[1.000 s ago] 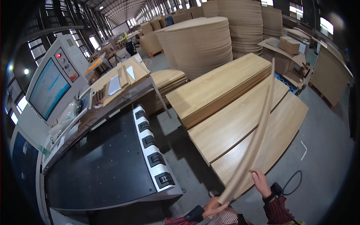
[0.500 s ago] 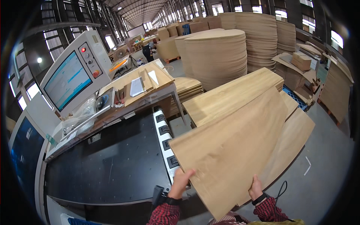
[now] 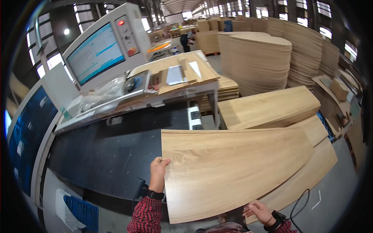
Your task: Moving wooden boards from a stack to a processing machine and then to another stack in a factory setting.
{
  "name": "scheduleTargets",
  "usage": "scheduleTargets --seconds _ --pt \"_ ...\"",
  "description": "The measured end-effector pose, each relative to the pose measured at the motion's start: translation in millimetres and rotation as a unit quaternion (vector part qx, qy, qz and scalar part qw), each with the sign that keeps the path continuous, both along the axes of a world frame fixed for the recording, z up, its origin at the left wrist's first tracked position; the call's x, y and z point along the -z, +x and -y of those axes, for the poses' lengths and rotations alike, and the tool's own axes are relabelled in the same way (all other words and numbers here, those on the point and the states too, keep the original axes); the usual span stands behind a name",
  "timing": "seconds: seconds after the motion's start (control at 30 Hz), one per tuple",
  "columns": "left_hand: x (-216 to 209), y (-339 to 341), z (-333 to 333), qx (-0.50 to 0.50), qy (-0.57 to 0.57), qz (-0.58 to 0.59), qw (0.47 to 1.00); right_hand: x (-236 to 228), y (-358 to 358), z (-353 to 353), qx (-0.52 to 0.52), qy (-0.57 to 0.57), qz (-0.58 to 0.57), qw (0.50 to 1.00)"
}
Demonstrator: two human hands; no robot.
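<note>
A wood-grain panel [image 3: 229, 171] with a straight far edge and a curved near edge is held out in front of me. My left hand [image 3: 158, 171] is closed on its left edge, thumb on top. My right hand [image 3: 258, 212] is just below the curved near edge, its fingers loosely bent and apart, with nothing visible in them. The panel's left end overlaps a black machine bed [image 3: 116, 155]. Under its right part lies another curved panel [image 3: 314, 165], partly hidden.
A machine console with a screen [image 3: 95, 54] stands at the left, beside a bench [image 3: 202, 79] with boards and a mouse. A stack of wood-grain panels [image 3: 268, 106] lies beyond. Tall board stacks [image 3: 260, 62] stand farther back. A black cable [image 3: 301, 206] hangs near my right wrist.
The panel has swung level and to the left, over the machine bed's edge. My left hand moved left with it. My right hand has come off the panel's near edge.
</note>
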State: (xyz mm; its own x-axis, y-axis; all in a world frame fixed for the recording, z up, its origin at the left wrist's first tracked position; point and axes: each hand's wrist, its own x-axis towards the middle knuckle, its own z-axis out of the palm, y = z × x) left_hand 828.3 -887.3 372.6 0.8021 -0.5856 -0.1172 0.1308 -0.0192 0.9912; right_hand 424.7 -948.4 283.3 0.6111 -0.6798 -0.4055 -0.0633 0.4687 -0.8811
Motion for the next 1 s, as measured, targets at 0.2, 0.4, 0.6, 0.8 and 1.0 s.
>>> scheduleTargets --seconds 0.2,0.4,0.6,0.8,1.0 --pt "-29 76 -61 -0.031 0.041 0.06 0.997 -31 75 13 -0.017 -0.402 -0.079 0.912" --pt "-76 178 -147 -0.031 0.023 0.195 0.98 -70 230 -42 -0.302 -0.644 -0.061 0.7" --pt "-172 302 -236 -0.014 -0.045 0.353 0.934 -151 348 -140 -0.297 -0.718 -0.013 0.629" --pt "-160 381 -381 -0.034 -0.001 0.284 0.958 -173 439 -229 -0.38 -0.732 0.026 0.566" --pt "111 443 -412 -0.182 0.29 0.493 0.8 -86 539 -282 -0.517 -0.696 -0.007 0.497"
